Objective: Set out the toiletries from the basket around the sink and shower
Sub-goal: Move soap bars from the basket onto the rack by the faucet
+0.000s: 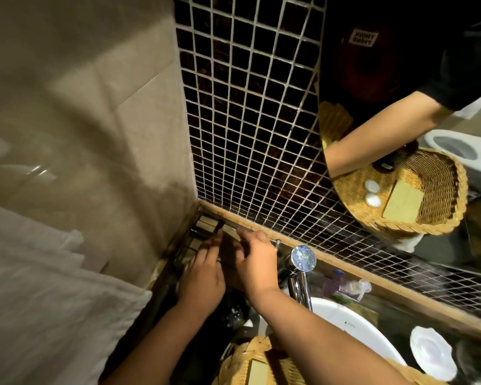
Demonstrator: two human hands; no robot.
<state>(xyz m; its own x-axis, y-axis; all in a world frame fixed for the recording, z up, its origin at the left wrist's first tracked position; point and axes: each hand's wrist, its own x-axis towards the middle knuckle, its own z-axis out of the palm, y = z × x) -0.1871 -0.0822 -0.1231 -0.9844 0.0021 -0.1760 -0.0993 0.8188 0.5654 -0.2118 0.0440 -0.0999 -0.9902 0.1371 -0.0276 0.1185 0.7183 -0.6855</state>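
My left hand [203, 276] and my right hand [257, 262] are together in the corner left of the tap, both on a small brown box [228, 255]. The box lies in a dark wire rack [190, 245] that holds other small boxes [206, 222]. My fingers cover most of the brown box. The woven basket [239, 362] sits at the bottom edge by the sink, with a tan box [257, 373] inside. The mirror shows the basket's reflection [439, 190] with two white round lids and tan boxes in it.
A chrome tap [300, 273] stands right of my hands over the white sink [353, 329]. A pump bottle [345, 284] and a white scalloped dish [432, 357] are on the counter. A pale towel [39, 287] hangs at the left. Dark mosaic tiles [247, 120] cover the wall.
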